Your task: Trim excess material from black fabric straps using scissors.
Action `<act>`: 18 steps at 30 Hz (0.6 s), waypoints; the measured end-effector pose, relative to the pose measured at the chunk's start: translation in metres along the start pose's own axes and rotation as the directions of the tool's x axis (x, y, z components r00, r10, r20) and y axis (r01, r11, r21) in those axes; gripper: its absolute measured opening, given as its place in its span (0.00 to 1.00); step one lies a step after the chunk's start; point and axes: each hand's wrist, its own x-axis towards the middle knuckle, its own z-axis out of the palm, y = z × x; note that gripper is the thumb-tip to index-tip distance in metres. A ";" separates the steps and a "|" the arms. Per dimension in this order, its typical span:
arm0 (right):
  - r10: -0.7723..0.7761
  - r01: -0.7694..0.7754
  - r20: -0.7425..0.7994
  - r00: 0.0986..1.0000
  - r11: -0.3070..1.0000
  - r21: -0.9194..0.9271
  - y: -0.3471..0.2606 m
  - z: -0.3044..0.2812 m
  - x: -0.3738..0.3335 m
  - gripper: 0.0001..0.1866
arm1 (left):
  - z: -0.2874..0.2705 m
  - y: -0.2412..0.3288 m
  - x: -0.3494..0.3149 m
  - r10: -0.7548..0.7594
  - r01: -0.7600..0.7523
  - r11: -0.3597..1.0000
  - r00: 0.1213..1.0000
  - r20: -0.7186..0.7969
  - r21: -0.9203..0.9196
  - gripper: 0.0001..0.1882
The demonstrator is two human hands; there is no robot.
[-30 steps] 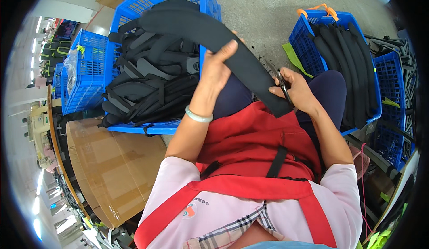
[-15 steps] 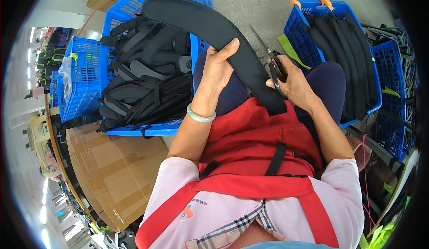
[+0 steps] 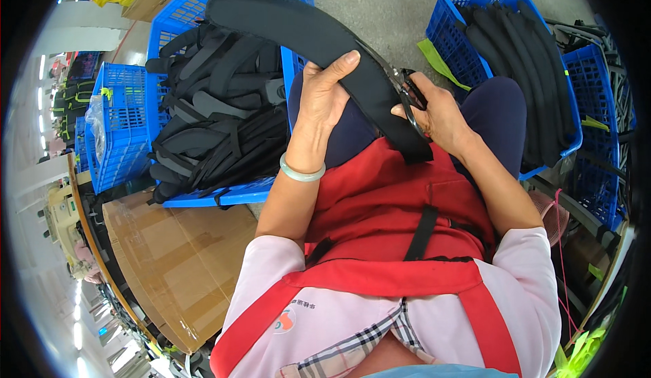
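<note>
A long, curved black padded strap stretches across my lap, its lower end over my red apron. My left hand grips it near the middle, thumb on top and fingers underneath. In my right hand is a pair of black-handled scissors, my fingers closed round the handles. The blades lie along the strap's right edge, close beside or touching it; whether they cut into it I cannot tell.
At the left, a blue crate holds a heap of black straps. Another blue crate at the right holds several padded straps side by side. A cardboard box stands by my left elbow. More blue crates stand farther out.
The scissors have swung left, from pointing up apart from the strap to lying against its right edge. My left hand keeps its hold on the strap.
</note>
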 end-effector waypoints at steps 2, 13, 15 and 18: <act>-0.018 0.018 -0.016 1.000 1.000 -0.024 0.001 0.002 0.000 0.26 | 0.003 -0.002 -0.002 -0.009 0.009 1.000 1.000 0.012 -0.004 0.08; -0.108 0.098 -0.058 0.992 0.981 -0.166 0.006 0.003 0.003 0.31 | 0.004 -0.001 -0.002 -0.045 0.046 0.999 0.998 0.031 -0.024 0.07; -0.098 0.090 -0.052 0.994 0.985 -0.148 0.001 0.002 0.002 0.32 | 0.005 -0.004 -0.003 -0.036 0.036 0.999 0.999 0.019 0.000 0.07; -0.073 0.068 -0.033 0.997 0.991 -0.118 -0.001 0.001 0.002 0.32 | 0.002 -0.004 -0.003 -0.040 0.040 0.999 0.999 0.012 0.014 0.07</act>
